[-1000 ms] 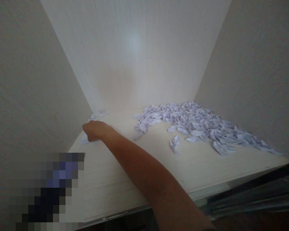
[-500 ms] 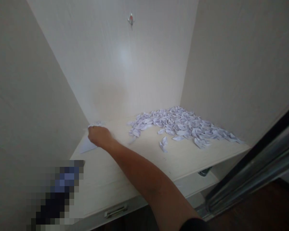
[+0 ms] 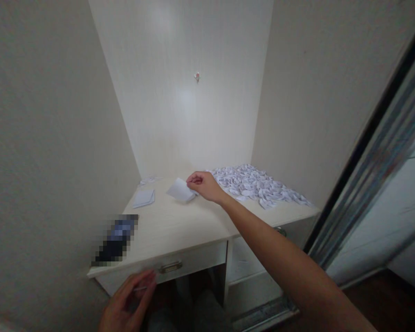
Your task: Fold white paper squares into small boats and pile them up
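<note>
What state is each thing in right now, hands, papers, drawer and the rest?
Right hand: pinching a paper sheet
Paper sheet: gripped at one edge
Left hand: partly curled near the drawer; whether it holds anything is unclear
Paper stack: lying flat on the desk
Folded papers: loosely spread pile
Drawer: shut
Pixelated object: too obscured to tell

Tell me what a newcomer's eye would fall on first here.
Probably the broad heap of folded white paper pieces, spread across the back right of the pale desktop. Next comes the right hand, pinching a white sheet just left of that heap. The pixelated dark patch at the desktop's left side also stands out.
</note>
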A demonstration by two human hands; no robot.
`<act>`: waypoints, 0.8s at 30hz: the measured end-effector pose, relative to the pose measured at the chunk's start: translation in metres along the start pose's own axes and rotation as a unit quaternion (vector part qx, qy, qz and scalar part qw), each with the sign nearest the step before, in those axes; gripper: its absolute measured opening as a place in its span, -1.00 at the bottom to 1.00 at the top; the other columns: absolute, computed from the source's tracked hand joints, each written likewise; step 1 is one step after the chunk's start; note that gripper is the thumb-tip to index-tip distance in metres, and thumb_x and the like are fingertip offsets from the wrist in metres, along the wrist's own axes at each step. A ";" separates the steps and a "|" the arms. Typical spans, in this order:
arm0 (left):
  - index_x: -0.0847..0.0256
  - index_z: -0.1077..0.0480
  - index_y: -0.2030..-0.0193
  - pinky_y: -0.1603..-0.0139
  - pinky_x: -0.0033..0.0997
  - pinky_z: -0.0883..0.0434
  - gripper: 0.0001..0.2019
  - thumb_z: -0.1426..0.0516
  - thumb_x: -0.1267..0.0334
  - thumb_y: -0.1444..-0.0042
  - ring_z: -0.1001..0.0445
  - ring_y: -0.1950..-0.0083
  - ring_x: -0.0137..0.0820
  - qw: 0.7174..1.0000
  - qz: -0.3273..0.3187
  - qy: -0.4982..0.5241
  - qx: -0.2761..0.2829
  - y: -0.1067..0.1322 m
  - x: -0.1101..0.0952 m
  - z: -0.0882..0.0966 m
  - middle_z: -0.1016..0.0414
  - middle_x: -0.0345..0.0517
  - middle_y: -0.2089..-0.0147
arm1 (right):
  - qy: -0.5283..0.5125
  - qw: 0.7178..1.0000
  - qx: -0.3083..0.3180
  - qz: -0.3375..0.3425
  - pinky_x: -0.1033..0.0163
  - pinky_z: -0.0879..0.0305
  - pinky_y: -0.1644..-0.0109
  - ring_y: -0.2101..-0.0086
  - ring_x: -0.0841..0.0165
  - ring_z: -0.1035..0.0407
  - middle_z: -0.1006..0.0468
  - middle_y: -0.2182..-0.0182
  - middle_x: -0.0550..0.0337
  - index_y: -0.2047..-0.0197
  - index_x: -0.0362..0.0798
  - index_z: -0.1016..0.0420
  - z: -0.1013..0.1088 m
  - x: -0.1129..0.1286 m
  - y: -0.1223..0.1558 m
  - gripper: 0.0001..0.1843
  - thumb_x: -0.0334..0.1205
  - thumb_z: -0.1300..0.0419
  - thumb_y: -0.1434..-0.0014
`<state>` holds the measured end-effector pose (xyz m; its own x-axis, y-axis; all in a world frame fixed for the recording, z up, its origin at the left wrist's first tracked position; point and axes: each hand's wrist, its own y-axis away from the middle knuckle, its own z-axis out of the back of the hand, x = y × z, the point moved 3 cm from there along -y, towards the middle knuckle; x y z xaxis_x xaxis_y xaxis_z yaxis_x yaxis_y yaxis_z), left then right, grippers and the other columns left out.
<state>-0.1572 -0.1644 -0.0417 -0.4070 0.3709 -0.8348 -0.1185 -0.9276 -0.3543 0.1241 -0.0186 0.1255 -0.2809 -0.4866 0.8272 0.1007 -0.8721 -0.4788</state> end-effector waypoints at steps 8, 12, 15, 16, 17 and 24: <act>-0.02 -0.16 -0.38 -0.06 -0.22 -0.55 -0.43 -0.12 0.35 -0.24 -0.41 -0.21 -0.23 0.964 -0.258 -0.058 0.011 -0.051 -0.104 -0.014 -0.24 0.03 -0.34 | -0.121 0.979 0.148 -0.074 0.39 -0.27 0.36 0.45 0.50 -0.38 -0.54 0.45 0.24 0.35 -0.12 -0.53 0.022 0.060 0.068 -0.81 -0.24 -0.39 0.04; 0.02 -0.26 -0.33 -0.10 -0.25 -0.48 -0.39 -0.13 0.50 -0.15 -0.42 -0.20 -0.24 0.946 -0.310 -0.073 0.059 -0.048 -0.131 -0.021 -0.39 0.03 -0.21 | -0.065 0.975 0.210 -0.043 0.36 -0.30 0.31 0.42 0.49 -0.39 -0.57 0.43 0.22 0.31 -0.13 -0.56 0.021 0.072 0.080 -0.82 -0.26 -0.39 0.01; 0.05 -0.40 -0.22 -0.01 -0.36 -0.48 -0.48 -0.17 0.51 -0.12 -0.50 -0.07 -0.30 0.943 -0.322 -0.038 0.076 -0.042 -0.143 -0.022 -0.48 0.00 -0.09 | -0.041 0.973 0.226 -0.018 0.33 -0.34 0.27 0.40 0.47 -0.40 -0.56 0.44 0.22 0.30 -0.12 -0.57 0.018 0.077 0.085 -0.83 -0.26 -0.38 0.00; 0.06 -0.45 -0.17 0.02 -0.38 -0.48 -0.53 -0.18 0.49 -0.13 -0.51 -0.04 -0.30 0.943 -0.324 -0.025 0.075 -0.040 -0.146 -0.022 -0.50 0.00 -0.06 | -0.042 0.973 0.226 -0.012 0.32 -0.36 0.26 0.39 0.46 -0.41 -0.57 0.43 0.22 0.30 -0.12 -0.57 0.018 0.078 0.086 -0.83 -0.26 -0.38 -0.01; 0.07 -0.49 -0.12 0.05 -0.38 -0.49 -0.58 -0.18 0.47 -0.13 -0.52 -0.02 -0.30 0.944 -0.322 -0.017 0.069 -0.039 -0.147 -0.021 -0.51 0.00 -0.04 | -0.047 0.973 0.225 -0.010 0.32 -0.37 0.26 0.38 0.46 -0.42 -0.57 0.42 0.21 0.30 -0.12 -0.56 0.017 0.078 0.088 -0.84 -0.27 -0.37 -0.02; 0.07 -0.63 0.14 0.13 -0.40 -0.51 -0.83 -0.26 0.29 -0.12 -0.58 0.10 -0.29 0.962 -0.268 -0.009 -0.057 -0.043 -0.144 -0.017 -0.60 -0.04 0.09 | -0.114 0.983 0.143 -0.005 0.30 -0.45 0.22 0.13 0.37 -0.49 -0.48 -0.06 0.08 0.06 0.00 -0.51 0.027 0.069 0.120 -0.69 -0.41 -0.20 -0.11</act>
<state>-0.0779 -0.1773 0.0864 -0.3310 0.7929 -0.5117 -0.2163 -0.5916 -0.7767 0.1424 -0.1582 0.1328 -0.0653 -0.4486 0.8913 0.3719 -0.8398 -0.3954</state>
